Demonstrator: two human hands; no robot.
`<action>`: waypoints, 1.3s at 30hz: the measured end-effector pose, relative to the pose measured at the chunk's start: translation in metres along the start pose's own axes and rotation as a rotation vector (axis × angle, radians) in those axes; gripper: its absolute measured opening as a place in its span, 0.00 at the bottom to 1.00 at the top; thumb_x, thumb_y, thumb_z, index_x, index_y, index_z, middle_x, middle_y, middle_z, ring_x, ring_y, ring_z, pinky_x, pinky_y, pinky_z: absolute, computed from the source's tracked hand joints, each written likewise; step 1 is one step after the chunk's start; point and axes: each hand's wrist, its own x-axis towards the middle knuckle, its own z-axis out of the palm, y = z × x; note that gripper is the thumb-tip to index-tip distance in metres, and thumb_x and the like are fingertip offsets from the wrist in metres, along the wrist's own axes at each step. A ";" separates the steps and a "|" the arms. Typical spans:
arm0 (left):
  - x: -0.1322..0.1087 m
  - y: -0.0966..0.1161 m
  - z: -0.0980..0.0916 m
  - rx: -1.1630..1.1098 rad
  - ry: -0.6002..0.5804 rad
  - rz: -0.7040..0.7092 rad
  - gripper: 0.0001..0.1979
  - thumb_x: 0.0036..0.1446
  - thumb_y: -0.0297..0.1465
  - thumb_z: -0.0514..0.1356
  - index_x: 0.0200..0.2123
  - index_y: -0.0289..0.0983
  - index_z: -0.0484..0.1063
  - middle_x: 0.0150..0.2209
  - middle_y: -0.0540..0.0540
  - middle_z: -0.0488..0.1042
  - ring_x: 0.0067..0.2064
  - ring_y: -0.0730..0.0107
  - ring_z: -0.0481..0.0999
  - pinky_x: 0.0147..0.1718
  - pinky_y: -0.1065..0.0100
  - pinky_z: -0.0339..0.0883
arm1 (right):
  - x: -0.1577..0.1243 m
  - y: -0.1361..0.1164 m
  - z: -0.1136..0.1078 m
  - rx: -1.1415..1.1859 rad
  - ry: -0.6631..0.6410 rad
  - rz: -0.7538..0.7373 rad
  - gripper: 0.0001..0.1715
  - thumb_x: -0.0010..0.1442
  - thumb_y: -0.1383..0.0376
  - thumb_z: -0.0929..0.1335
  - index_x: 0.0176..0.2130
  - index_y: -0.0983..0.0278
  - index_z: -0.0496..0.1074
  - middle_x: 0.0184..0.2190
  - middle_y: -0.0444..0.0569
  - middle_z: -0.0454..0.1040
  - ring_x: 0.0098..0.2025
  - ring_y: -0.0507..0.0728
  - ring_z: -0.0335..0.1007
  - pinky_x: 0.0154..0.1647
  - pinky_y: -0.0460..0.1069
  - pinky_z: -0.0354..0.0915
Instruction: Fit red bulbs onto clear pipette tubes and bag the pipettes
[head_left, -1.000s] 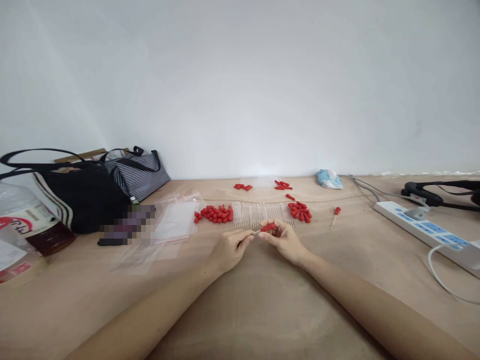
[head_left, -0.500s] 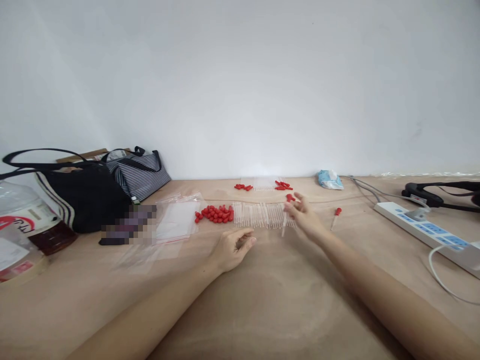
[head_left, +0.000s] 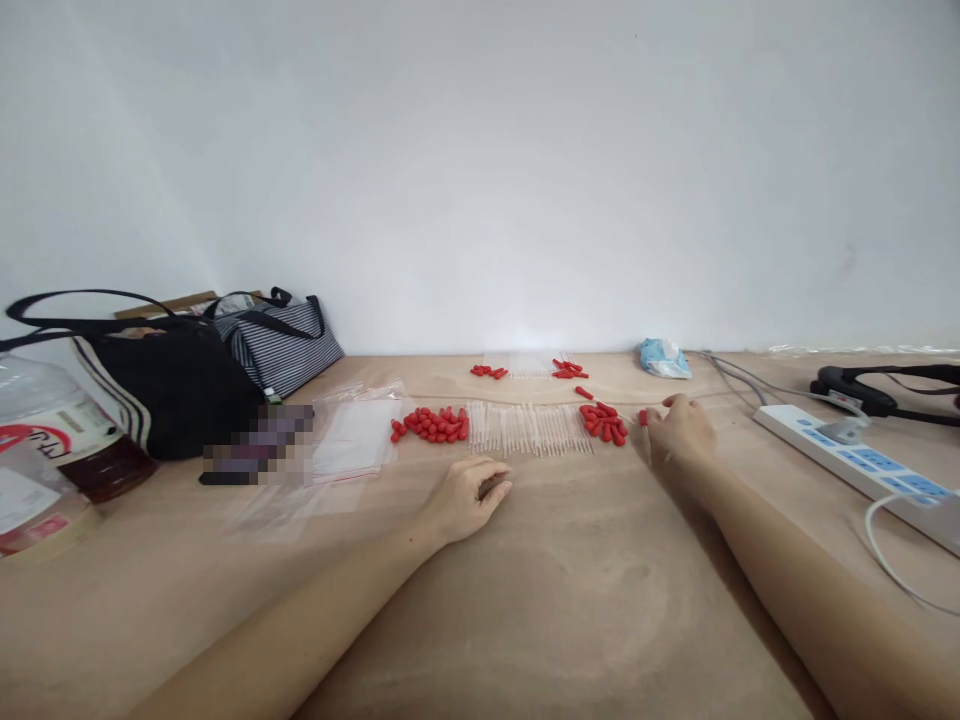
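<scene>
My right hand [head_left: 681, 440] is at the right of the tubes, its fingertips closed on a dropper [head_left: 643, 420] with a red bulb and a thin clear stem. My left hand [head_left: 466, 497] rests on the table nearer to me, loosely curled, thumb and fingers apart, holding nothing. Beyond it lies a row of thin clear tubes [head_left: 529, 430], side by side. A heap of red rubber bulbs [head_left: 439, 425] is at the row's left end. Another cluster of red bulbs [head_left: 606, 425] lies at its right end; whether these are fitted on tubes I cannot tell.
Farther back are more tubes [head_left: 527, 366] with small groups of red bulbs. Clear zip bags [head_left: 356, 437], a dark bag [head_left: 172, 390] and a bottle [head_left: 52, 430] stand left. A blue packet [head_left: 664, 358], a power strip [head_left: 862, 460] and cables are right.
My right hand has moved right with a dropper, from over the tube row to beside it, uncovering the right cluster of bulbs. It now covers where a single dropper lay. My left hand stays.
</scene>
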 end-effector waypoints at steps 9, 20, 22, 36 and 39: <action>0.000 0.000 0.000 -0.001 -0.009 0.003 0.08 0.53 0.28 0.54 0.36 0.36 0.71 0.33 0.46 0.74 0.35 0.69 0.72 0.35 0.69 0.66 | 0.015 0.018 0.000 0.045 -0.127 0.044 0.29 0.46 0.69 0.64 0.49 0.74 0.59 0.39 0.65 0.69 0.42 0.64 0.67 0.33 0.51 0.62; 0.000 0.000 -0.001 -0.011 -0.019 0.010 0.09 0.53 0.28 0.54 0.36 0.36 0.71 0.34 0.46 0.74 0.36 0.69 0.72 0.36 0.68 0.66 | 0.004 0.002 0.007 0.297 -0.140 -0.094 0.21 0.52 0.65 0.62 0.46 0.70 0.64 0.35 0.55 0.73 0.36 0.57 0.69 0.32 0.47 0.62; 0.001 0.000 -0.001 -0.013 -0.021 0.013 0.09 0.53 0.28 0.54 0.36 0.36 0.71 0.34 0.46 0.74 0.36 0.68 0.72 0.37 0.67 0.66 | 0.004 0.004 0.008 0.293 -0.120 -0.096 0.20 0.52 0.64 0.63 0.45 0.71 0.65 0.36 0.56 0.73 0.37 0.58 0.69 0.34 0.48 0.61; 0.000 0.002 -0.002 -0.004 -0.027 0.016 0.09 0.53 0.28 0.54 0.37 0.36 0.71 0.35 0.45 0.73 0.37 0.68 0.72 0.37 0.68 0.66 | -0.005 -0.016 0.006 0.206 -0.064 -0.361 0.18 0.52 0.57 0.62 0.36 0.65 0.74 0.32 0.53 0.73 0.33 0.56 0.68 0.36 0.48 0.60; -0.001 0.001 0.000 0.011 -0.013 0.031 0.08 0.53 0.27 0.53 0.36 0.36 0.71 0.35 0.46 0.73 0.37 0.68 0.71 0.37 0.68 0.65 | -0.008 -0.023 0.009 0.152 -0.070 -0.360 0.20 0.53 0.55 0.62 0.37 0.65 0.74 0.32 0.54 0.73 0.34 0.57 0.68 0.35 0.48 0.60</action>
